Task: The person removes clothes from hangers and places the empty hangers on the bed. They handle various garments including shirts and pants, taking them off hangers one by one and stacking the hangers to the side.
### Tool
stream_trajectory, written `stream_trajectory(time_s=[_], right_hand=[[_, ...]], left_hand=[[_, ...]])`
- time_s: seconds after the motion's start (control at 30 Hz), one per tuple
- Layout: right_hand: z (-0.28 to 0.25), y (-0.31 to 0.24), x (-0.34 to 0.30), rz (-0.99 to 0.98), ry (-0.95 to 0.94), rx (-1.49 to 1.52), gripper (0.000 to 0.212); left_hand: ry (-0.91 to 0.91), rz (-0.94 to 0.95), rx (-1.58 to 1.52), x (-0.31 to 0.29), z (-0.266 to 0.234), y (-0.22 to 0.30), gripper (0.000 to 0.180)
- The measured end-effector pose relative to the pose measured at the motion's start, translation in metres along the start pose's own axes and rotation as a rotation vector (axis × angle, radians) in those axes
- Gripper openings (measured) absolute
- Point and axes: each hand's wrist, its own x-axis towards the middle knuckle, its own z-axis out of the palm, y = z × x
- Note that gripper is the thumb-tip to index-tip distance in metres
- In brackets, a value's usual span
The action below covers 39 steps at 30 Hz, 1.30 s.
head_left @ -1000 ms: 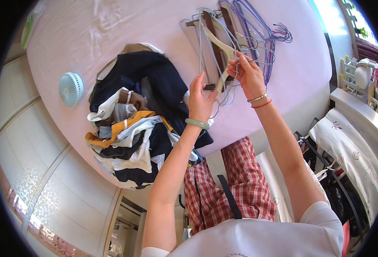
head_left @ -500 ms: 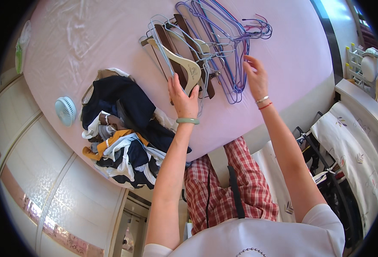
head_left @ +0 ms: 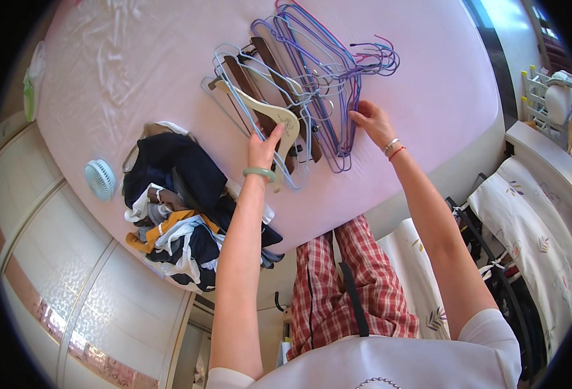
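Note:
Across the pink bed cover lies a spread of clothes hangers. My left hand (head_left: 262,149) is closed on the near end of a cream wooden hanger (head_left: 289,123), its thumb on top and its fingers hidden beneath. A light blue wire hanger (head_left: 237,96) crosses the wooden one by that hand. Dark brown wooden hangers (head_left: 268,61) lie in the middle of the spread. At the right edge, my right hand (head_left: 373,123) pinches the side of the purple wire hangers (head_left: 353,133) between thumb and fingers. Their hooks (head_left: 377,58) bunch together beyond that hand.
A heap of clothes (head_left: 176,194), dark, white and mustard, lies left of the hangers at the bed's near edge. Beside it stands a small light blue fan (head_left: 100,179). White cabinet doors (head_left: 53,246) line the left; a covered clothes rack (head_left: 526,214) stands at the right.
My left hand has closed its thumb over the cream hanger. My right hand has come down and left to the purple hangers. The hangers appear slightly further left.

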Motion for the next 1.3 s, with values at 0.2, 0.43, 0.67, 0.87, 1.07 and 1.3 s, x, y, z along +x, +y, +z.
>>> stream_trajectory(time_s=[0.2,0.43,0.67,0.87,1.07,1.3], right_hand=[[-0.002,0.01,0.011,-0.034,0.036,-0.241,0.034],[-0.014,0.01,0.006,0.061,0.067,0.411,0.028],[-0.105,0.009,0.015,0.025,0.168,0.552,0.018],[-0.202,0.012,0.039,0.005,0.259,0.607,0.022],[-0.229,0.033,0.048,-0.045,0.453,0.155,0.027],[-0.224,0.01,0.04,-0.019,0.459,-0.242,0.028]], left_hand=[[-0.147,-0.107,-0.136,0.016,0.043,-0.002,0.047],[-0.253,-0.138,-0.191,0.021,0.092,-0.007,0.041],[-0.229,-0.084,-0.246,0.029,0.2,-0.006,0.044],[-0.231,-0.11,-0.129,0.061,0.307,0.006,0.043],[-0.182,-0.071,-0.046,0.074,0.347,0.011,0.047],[-0.026,-0.163,-0.003,0.062,0.34,0.008,0.053]])
